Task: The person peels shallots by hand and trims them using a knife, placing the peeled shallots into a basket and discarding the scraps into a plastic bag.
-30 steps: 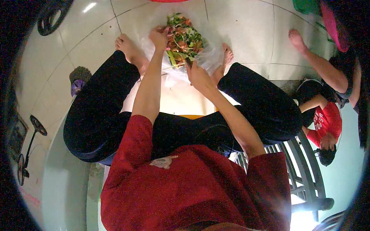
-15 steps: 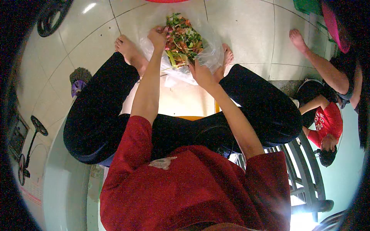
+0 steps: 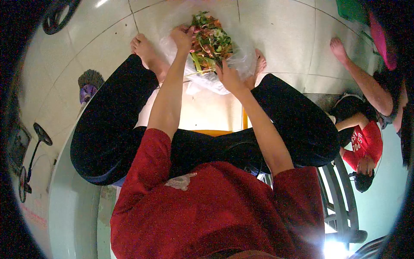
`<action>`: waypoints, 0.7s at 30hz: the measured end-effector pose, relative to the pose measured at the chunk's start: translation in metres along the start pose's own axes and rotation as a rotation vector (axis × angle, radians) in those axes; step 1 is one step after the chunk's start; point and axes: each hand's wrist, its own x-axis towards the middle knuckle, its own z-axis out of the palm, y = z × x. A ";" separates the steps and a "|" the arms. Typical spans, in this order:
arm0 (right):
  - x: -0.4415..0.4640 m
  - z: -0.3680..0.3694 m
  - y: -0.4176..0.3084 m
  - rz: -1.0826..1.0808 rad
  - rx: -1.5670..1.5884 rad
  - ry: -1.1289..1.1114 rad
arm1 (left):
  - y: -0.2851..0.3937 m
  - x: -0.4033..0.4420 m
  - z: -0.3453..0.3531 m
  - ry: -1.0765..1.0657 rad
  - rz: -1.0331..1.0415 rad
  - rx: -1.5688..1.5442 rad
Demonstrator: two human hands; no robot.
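A heap of chopped greens and orange and pink scraps (image 3: pixel 212 39) lies on a clear plastic bag (image 3: pixel 217 83) spread on the floor between my feet. My left hand (image 3: pixel 183 39) is at the heap's left edge, fingers closed together by some pinkish pieces; what they pinch is too small to name. At the lower right edge of the heap, my right hand (image 3: pixel 230 78) has its fingers curled around something dark and narrow that points into the scraps. Its kind cannot be made out. A pale thin stalk lies across the bag's near side.
On the right are another person's bare leg (image 3: pixel 364 77) and a person in a red shirt (image 3: pixel 366 140). A brush with a purple base (image 3: pixel 88 88) stands left of my knee. Dark railings (image 3: pixel 343 198) are at lower right, and a black wheel-like object (image 3: pixel 60 16) at upper left.
The view has shifted slightly, so the bag and feet sit a little farther right. Both hands stay at the same edges of the heap, with only small finger movement.
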 end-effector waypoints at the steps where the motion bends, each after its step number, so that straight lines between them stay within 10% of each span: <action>1: 0.003 0.005 0.002 -0.017 0.003 0.013 | -0.015 0.007 0.002 -0.022 0.041 0.043; 7: 0.026 0.031 0.024 -0.221 -0.439 -0.065 | 0.002 0.002 0.004 -0.044 0.008 0.024; 13: 0.062 0.026 0.012 -0.017 0.081 0.166 | 0.021 0.001 -0.003 -0.071 -0.007 0.107; 21: 0.074 0.015 0.009 0.375 0.299 -0.225 | 0.019 0.003 -0.003 -0.119 -0.008 0.100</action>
